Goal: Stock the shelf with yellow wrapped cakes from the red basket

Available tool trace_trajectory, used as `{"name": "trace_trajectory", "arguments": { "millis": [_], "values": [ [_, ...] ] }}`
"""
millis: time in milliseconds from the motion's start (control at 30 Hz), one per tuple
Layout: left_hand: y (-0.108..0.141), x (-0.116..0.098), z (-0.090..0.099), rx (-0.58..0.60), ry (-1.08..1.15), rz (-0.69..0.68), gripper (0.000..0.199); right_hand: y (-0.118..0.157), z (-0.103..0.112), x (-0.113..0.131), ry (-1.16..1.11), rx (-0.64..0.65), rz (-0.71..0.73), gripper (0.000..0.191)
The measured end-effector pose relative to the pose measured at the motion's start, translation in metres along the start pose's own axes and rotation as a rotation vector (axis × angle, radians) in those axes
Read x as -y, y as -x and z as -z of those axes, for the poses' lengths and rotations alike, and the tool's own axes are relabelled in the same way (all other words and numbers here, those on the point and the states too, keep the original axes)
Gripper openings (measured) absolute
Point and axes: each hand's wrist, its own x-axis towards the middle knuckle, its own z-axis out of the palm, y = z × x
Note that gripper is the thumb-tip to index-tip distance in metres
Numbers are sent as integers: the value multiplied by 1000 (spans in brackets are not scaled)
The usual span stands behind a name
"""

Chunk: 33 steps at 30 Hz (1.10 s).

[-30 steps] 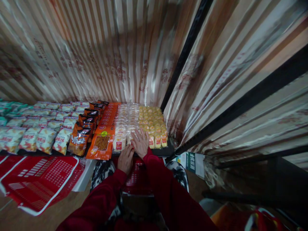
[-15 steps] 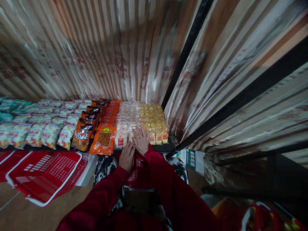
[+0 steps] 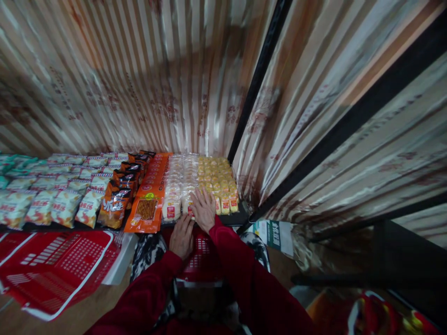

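Note:
Both hands are at the front of a black shelf [image 3: 240,217] lined with packaged snacks. My right hand [image 3: 204,209] lies with fingers spread on clear packs of white snacks [image 3: 172,204], beside the yellow-wrapped snacks [image 3: 225,200]. My left hand [image 3: 182,236] is at the shelf's front edge, fingers stretched toward the bottom of the white packs. Neither hand grips a pack. Left of the white packs lies a row of flat orange packets [image 3: 144,218] with brown sticks showing through a window.
Orange-black snack bags [image 3: 113,204] and white snack bags [image 3: 65,208] stand in rows to the left. A red basket [image 3: 70,260] with a white handle is below them. Another red basket [image 3: 199,265] is between the knees. Black metal posts [image 3: 258,79] cross the striped curtain [image 3: 157,70].
The camera view has shifted, so the shelf sits slightly lower and further left. My hands stay at the white packs, the left one a little lower against the shelf edge.

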Motion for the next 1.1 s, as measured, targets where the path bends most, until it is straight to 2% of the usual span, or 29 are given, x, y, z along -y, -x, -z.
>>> {"name": "trace_trajectory", "arguments": {
  "millis": [167, 367, 500, 633, 733, 833, 967, 1100],
  "values": [
    [2, -4, -3, 6, 19, 6, 48, 1, -5, -4, 4, 19, 17, 41],
    [-12, 1, 4, -3, 20, 42, 47, -4, -9, -1, -12, 34, 9, 40],
    [-19, 6, 0, -8, 25, 40, 53, -6, -11, -1, -13, 32, 5, 39],
    [-21, 7, -1, -40, 14, 19, 50, -7, -13, -1, -20, 23, -4, 39],
    [-20, 5, 6, -49, 0, -7, 46, -11, -12, 1, -30, 7, -18, 39],
    [-15, 7, 18, -29, -21, 24, 42, -15, -12, 3, -42, 22, -2, 40],
    [-7, 21, 32, 27, -29, 128, 44, -16, -15, 5, -51, 82, 12, 42],
    [-5, 32, 36, 42, -12, 142, 47, -15, -14, 6, -59, 102, 1, 43]
  ]
}}
